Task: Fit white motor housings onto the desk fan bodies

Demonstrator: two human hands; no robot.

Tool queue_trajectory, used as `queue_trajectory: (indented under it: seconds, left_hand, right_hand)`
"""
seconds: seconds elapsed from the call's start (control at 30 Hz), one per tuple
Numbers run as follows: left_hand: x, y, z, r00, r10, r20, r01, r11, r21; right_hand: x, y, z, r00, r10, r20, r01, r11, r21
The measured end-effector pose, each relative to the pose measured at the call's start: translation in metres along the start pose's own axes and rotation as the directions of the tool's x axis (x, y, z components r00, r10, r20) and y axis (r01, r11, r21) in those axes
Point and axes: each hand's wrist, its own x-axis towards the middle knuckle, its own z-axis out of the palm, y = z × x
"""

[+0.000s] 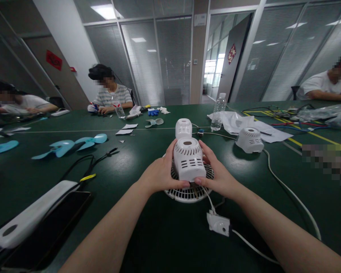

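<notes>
Between my two hands is a white slotted fan motor cover (189,157), over a round white fan grille (184,195) lying on the table. My left hand (161,170) grips the cover's left side, its thumb at the lower edge. On the opposite side my right hand (216,170) holds it with fingers wrapped and thumb at the front. A white cord runs from beneath it to a small white switch piece (218,223). Right behind stands a second white motor cover (183,128). What lies under the held cover is mostly hidden.
Farther right sits another white motor cover (249,140) with a cord, near a water bottle (218,112) and papers (272,131). Blue fan blades (61,148), a phone (48,231) and a white device (35,212) lie left. Several people sit around the green table (147,242).
</notes>
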Motion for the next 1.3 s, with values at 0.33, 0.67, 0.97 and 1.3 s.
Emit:
queue_trajectory:
  seconds: [0.33,0.67,0.97,1.3]
  left_hand:
    - [0.0010,-0.0013,0.0029,0.998,0.011,-0.056,-0.006,0.997,0.083]
    - [0.0022,0.0020,0.0051,0.999,-0.019,-0.044,0.025,0.990,0.138]
    - [0.0014,0.0013,0.0019,1.000,0.003,0.008,-0.004,0.992,0.123]
    - [-0.0001,0.0059,-0.0031,0.997,0.000,0.073,-0.007,0.996,0.087]
  right_hand:
    - [-0.0010,-0.0013,0.0014,1.000,-0.002,0.012,0.002,1.000,0.023]
    - [-0.0027,-0.0035,0.0006,0.999,-0.018,0.032,0.020,0.999,-0.035]
    - [-0.0009,0.0032,0.0017,1.000,0.002,-0.011,-0.002,1.000,-0.015]
    - [-0.0004,-0.0039,-0.0030,1.000,-0.022,-0.012,0.021,0.999,-0.031]
